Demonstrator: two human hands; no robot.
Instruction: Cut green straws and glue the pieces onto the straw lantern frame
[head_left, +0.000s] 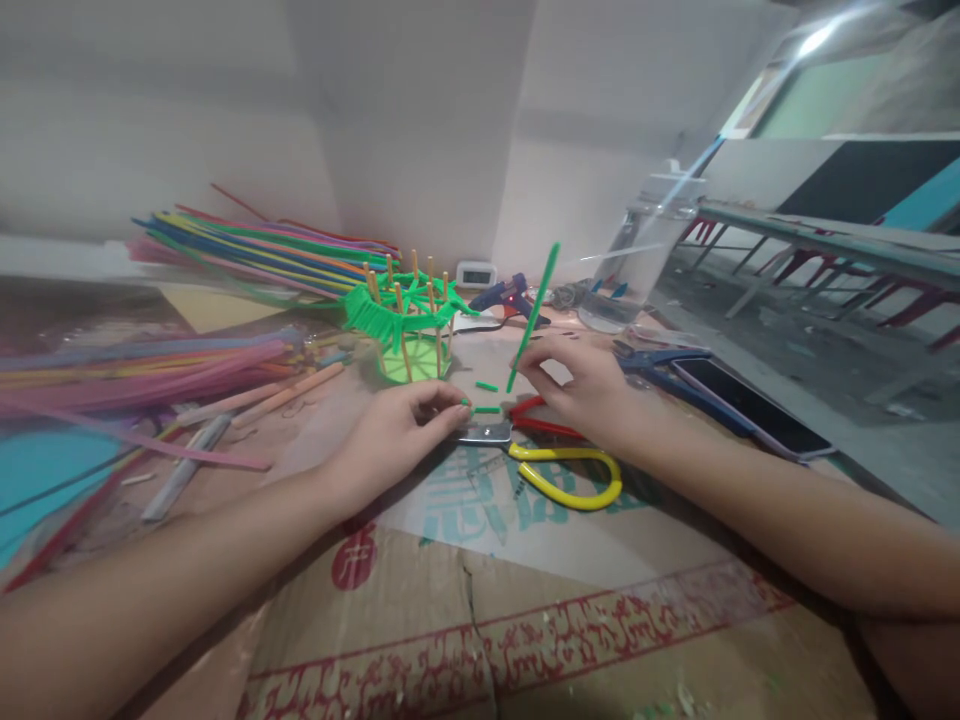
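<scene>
A long green pipe cleaner (538, 305) stands nearly upright, pinched between the thumb and fingertips of my right hand (574, 385). At the centre, my left hand (416, 425) has its thumb and index finger closed on a small bit of green pipe cleaner (466, 403). Short cut green pieces (487, 386) lie on the paper between my hands. Scissors (574, 455) with one red and one yellow handle rest just below, their blades partly hidden by my left hand. Behind it stands a round green frame (409, 320) of wooden sticks wound with green pipe cleaner.
Bundles of coloured pipe cleaners (262, 250) lie at the left, with wooden sticks (289, 395) nearby. A glue gun (514, 297) with a red light and a small digital clock (477, 275) sit at the back. Blue-handled pliers (675, 375), a phone (750, 405) and a clear container (630, 260) are right.
</scene>
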